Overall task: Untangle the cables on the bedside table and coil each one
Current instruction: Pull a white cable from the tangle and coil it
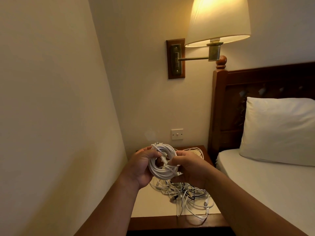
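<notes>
Left hand [140,169]: curled round white coil [161,172], held above bedside table [150,205].
Right hand [188,166]: pinching coil's loose end, close against left.
Tangle [189,193]: white and dark cables heaped on bedside table, under coil.
Risk: sprung loops from a slipped pinch; tangle dragged off bedside table by a snagged tail.
Wall switch [177,134]: behind bedside table.

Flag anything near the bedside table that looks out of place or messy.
The cable tangle on the bedside table is a heap of white and dark leads, loops straying to its front edge. The left hand and right hand grip a white coil above it. Nothing else stands out.
</notes>
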